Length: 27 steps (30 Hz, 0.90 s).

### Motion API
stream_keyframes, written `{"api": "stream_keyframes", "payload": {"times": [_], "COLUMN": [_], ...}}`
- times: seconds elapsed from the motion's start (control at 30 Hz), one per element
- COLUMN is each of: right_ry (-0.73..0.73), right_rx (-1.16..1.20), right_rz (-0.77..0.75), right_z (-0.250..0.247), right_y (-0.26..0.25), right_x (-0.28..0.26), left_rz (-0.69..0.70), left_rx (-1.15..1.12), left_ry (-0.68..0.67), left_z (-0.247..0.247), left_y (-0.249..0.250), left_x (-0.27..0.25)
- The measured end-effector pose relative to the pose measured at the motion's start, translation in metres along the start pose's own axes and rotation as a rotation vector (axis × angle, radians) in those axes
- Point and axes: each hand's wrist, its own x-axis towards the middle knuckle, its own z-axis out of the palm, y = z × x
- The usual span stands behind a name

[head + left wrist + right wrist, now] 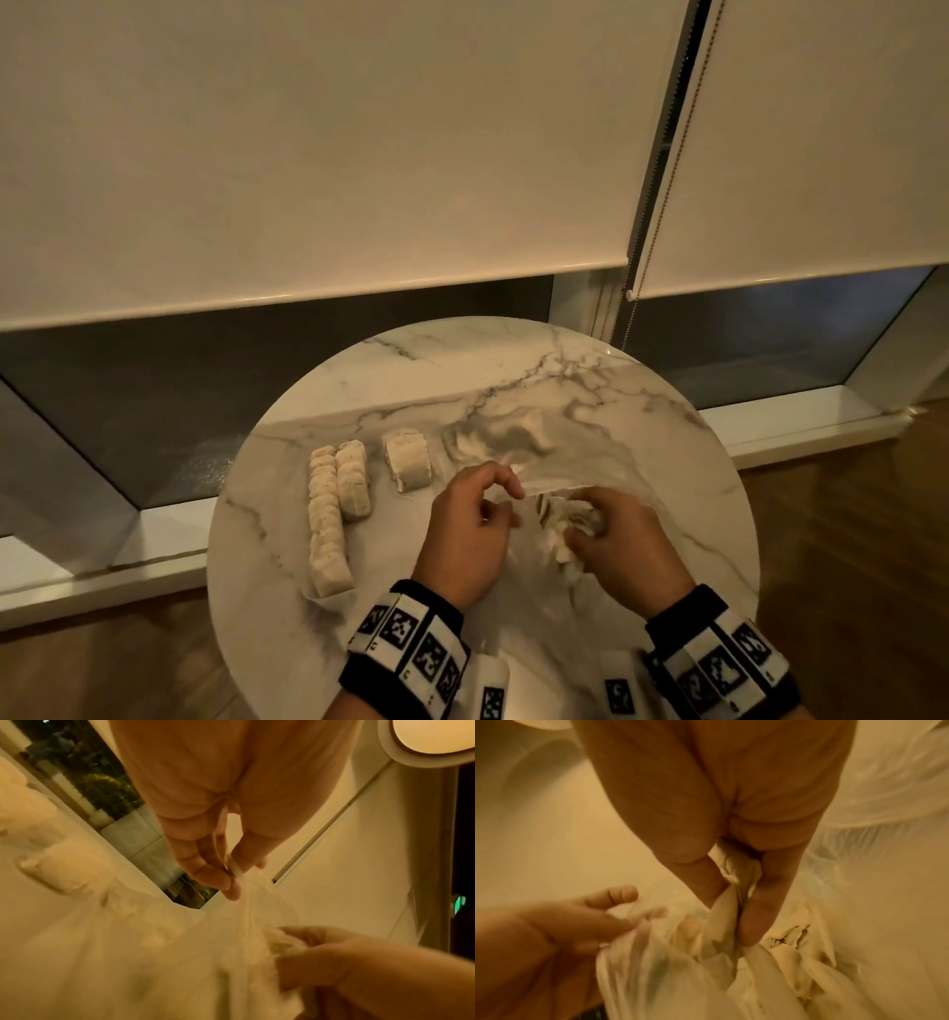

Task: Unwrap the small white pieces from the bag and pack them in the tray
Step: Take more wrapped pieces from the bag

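Note:
A clear plastic bag (pixel 518 442) lies crumpled across the middle of the round marble table (pixel 462 370), with a pale piece showing inside its far end. My left hand (pixel 506 496) pinches a thin fold of the bag film (pixel 237 872) between thumb and fingers. My right hand (pixel 580 524) grips a crumpled white wrapped bundle (pixel 734 874) at the bag's near end. To the left, two rows of small white pieces (pixel 334 509) lie side by side, with a short block of pieces (pixel 406 460) beside them. I cannot make out a tray under them.
The table's near edge lies under my wrists, and wooden floor (pixel 847 539) surrounds it. Behind the table are a low white sill (pixel 801 421), dark window glass and drawn roller blinds with a bead chain (pixel 667 180).

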Motion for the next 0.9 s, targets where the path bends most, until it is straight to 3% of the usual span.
{"api": "stream_keyframes", "payload": {"times": [0.1, 0.27, 0.33, 0.37, 0.47, 0.5, 0.73, 0.9], "right_ry": [0.014, -0.069, -0.087, -0.094, -0.132, -0.143, -0.219, -0.242], "right_rx": [0.096, 0.331, 0.419, 0.450, 0.547, 0.576, 0.727, 0.782], "right_rz": [0.016, 0.008, -0.014, -0.026, -0.049, -0.053, -0.112, -0.136], "right_z": [-0.017, -0.049, -0.059, -0.063, -0.069, -0.069, -0.061, -0.036], "right_y": [-0.003, -0.022, -0.037, -0.045, -0.068, -0.076, -0.119, -0.126], "right_x": [-0.010, -0.024, -0.026, -0.027, -0.024, -0.023, -0.011, -0.002], "left_rz": [0.025, -0.124, -0.122, -0.093, -0.119, -0.169, -0.634, -0.757], "left_rx": [0.128, 0.400, 0.387, 0.336, 0.011, -0.123, -1.015, -1.425], "left_ry": [-0.036, -0.224, -0.251, -0.202, 0.044, 0.059, -0.101, -0.223], "left_z": [0.001, 0.003, 0.005, 0.006, 0.003, 0.001, -0.012, -0.020], "left_y": [-0.010, -0.021, -0.025, -0.025, -0.024, -0.023, -0.018, -0.012], "left_x": [-0.004, -0.012, -0.015, -0.016, -0.017, -0.016, -0.024, -0.035]}}
